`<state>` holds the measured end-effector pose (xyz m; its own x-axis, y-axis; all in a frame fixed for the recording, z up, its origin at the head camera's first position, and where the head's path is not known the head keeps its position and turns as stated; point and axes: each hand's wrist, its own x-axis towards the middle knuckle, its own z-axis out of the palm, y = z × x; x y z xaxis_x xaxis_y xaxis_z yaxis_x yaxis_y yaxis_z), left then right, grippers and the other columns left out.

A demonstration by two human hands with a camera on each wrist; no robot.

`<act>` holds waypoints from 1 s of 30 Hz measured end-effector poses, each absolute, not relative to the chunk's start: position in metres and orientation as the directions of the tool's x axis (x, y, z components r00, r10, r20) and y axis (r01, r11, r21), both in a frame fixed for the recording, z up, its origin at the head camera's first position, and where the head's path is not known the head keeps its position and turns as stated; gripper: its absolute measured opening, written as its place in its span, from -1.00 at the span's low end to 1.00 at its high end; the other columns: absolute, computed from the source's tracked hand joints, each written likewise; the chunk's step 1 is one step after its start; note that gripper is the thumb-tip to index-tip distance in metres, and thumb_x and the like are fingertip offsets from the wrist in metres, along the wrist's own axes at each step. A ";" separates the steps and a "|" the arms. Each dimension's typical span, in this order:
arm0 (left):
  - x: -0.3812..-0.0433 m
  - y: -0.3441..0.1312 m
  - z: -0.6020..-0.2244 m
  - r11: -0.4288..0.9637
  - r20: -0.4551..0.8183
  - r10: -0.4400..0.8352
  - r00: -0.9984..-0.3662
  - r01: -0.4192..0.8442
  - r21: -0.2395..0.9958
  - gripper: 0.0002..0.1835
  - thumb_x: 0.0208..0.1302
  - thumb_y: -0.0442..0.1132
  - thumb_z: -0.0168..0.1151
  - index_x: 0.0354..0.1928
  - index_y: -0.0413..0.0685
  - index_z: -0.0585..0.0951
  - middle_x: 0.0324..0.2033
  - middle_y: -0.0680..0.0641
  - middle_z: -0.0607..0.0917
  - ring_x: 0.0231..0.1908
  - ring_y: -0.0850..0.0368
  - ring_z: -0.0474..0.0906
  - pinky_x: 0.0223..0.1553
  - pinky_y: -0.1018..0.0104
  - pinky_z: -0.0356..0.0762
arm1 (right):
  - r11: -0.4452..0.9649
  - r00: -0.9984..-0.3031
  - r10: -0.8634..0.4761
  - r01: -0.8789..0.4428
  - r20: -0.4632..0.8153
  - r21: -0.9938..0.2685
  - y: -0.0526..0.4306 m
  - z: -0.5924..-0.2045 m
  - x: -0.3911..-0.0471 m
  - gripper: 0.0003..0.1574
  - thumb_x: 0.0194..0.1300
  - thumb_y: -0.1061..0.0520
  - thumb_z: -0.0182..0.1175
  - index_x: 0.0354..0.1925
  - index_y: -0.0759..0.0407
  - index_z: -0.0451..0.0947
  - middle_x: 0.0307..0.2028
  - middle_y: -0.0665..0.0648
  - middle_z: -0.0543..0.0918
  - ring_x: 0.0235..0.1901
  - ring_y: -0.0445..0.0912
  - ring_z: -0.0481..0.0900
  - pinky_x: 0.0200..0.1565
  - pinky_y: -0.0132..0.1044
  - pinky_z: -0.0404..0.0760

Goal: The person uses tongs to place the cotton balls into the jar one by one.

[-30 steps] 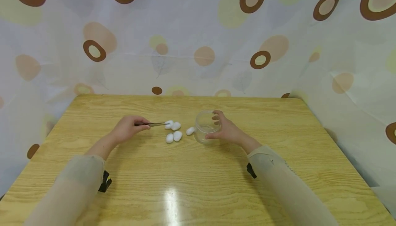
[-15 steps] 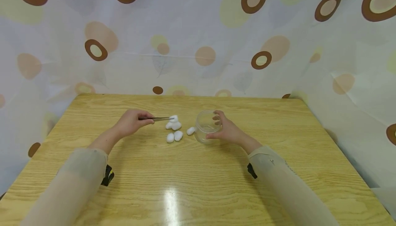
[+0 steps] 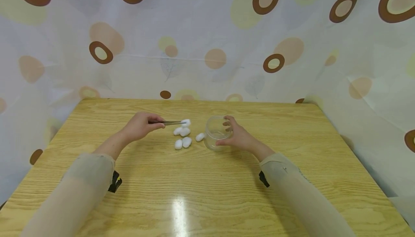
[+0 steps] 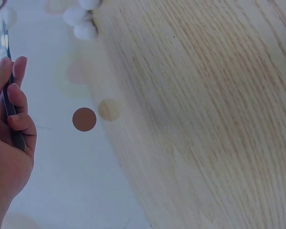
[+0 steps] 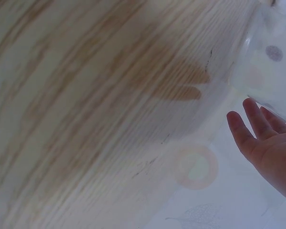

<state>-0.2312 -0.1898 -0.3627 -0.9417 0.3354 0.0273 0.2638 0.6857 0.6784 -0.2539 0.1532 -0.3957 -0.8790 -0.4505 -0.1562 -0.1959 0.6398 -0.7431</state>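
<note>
My left hand (image 3: 141,124) pinches a pair of metal tweezers (image 3: 168,123), which point right. In the left wrist view the dark end of the tweezers (image 4: 13,114) runs along the curled fingers. The tips hold a white cotton ball (image 3: 186,123) above two others (image 3: 181,132). Nearer to me lie two more cotton balls (image 3: 183,143), side by side. A single cotton ball (image 3: 200,137) sits against the left side of a clear round jar (image 3: 212,141). My right hand (image 3: 238,135) grips this jar from the right, thumb in front and fingers behind. The jar (image 5: 267,62) shows partly in the right wrist view.
The wooden table (image 3: 207,186) reaches to a patterned curtain (image 3: 194,75) at the back and right. Light glares off the tabletop near its front. Each forearm wears a dark strap or device (image 3: 115,182) under the sleeve's edge.
The left hand has lifted one cotton ball off the upper group with the tweezers and carried it a little to the right. The right hand and the jar have stayed in place.
</note>
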 end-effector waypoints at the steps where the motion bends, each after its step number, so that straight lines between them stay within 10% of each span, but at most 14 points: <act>1: -0.231 -0.189 -0.362 0.686 0.028 0.335 -0.942 0.265 0.678 -0.74 0.30 -0.19 0.17 -0.05 -0.16 0.65 -0.17 -0.15 0.71 -0.14 -0.02 0.62 -0.09 0.09 0.55 | 0.638 -0.879 -0.451 -0.196 -0.156 -0.744 0.153 -0.396 -0.254 0.33 -0.01 -0.18 0.41 0.43 0.10 -0.21 0.35 0.30 0.19 0.32 0.23 0.19 0.21 0.14 0.30; 30: -0.248 -0.149 -0.332 0.685 0.057 0.403 -0.913 0.342 0.644 -0.73 0.29 -0.15 0.18 -0.05 -0.11 0.65 -0.17 -0.11 0.73 -0.09 0.00 0.62 -0.05 0.09 0.52 | 0.636 -0.880 -0.454 -0.210 -0.140 -0.743 0.153 -0.394 -0.254 0.30 -0.01 -0.12 0.43 0.41 0.16 -0.18 0.32 0.36 0.22 0.31 0.27 0.19 0.23 0.16 0.27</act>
